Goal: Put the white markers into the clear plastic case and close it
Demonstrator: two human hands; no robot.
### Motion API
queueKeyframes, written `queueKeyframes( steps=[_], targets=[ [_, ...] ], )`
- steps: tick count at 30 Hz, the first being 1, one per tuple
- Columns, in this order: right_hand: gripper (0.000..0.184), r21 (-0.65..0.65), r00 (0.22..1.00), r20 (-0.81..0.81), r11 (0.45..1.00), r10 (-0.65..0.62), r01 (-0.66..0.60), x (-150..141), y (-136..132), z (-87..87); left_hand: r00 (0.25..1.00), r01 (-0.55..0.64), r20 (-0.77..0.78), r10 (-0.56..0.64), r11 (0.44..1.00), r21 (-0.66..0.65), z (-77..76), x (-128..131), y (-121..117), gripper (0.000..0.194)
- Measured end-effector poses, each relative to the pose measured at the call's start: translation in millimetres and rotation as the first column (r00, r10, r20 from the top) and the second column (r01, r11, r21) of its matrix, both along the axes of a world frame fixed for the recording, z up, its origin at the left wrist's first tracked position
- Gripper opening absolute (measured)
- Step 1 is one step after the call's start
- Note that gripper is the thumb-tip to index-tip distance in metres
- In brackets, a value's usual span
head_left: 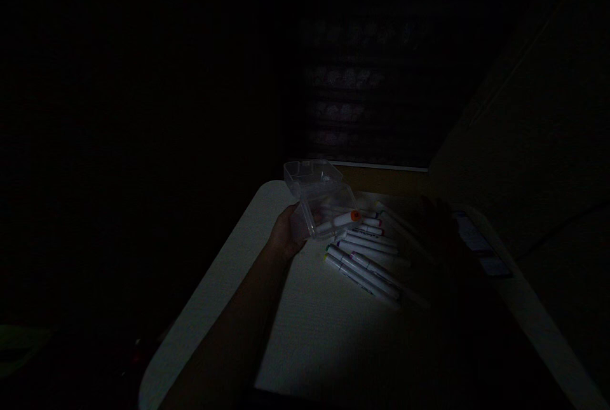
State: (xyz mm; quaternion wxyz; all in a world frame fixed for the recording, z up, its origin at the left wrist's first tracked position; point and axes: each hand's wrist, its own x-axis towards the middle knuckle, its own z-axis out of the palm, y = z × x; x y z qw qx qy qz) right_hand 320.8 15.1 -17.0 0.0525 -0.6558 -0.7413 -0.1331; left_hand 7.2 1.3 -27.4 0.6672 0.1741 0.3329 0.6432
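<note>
The scene is very dark. My left hand (284, 232) grips the near side of a clear plastic box (324, 203), which is tilted on a white table (305, 327). One white marker with an orange cap (339, 220) lies in the box's mouth. Several white markers with coloured caps (366, 257) lie in a loose row on the table just right of the box. My right hand (436, 225) is a dim shape hovering over the markers' right end; its fingers are too dark to read.
A second clear box or lid (312, 173) sits behind the held one. A dark flat object with a pale label (476, 243) lies at the table's right edge. A dim wall and blinds stand behind the table.
</note>
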Motion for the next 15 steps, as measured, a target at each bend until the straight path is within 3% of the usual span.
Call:
queueKeyframes(
  steps=[8, 15],
  targets=[
    [0.039, -0.05, 0.984, -0.15, 0.993, 0.097, -0.106, -16, -9, 41.5, 1.0, -0.009, -0.006, 0.009, 1.0, 0.0, 2.3, 1, -2, 0.031],
    [0.031, 0.001, 0.954, -0.216, 0.978, 0.206, -0.211, -30, -20, 55.9, 1.0, -0.008, 0.023, 0.008, 1.0, 0.002, 1.0, 1, -2, 0.03]
  ],
)
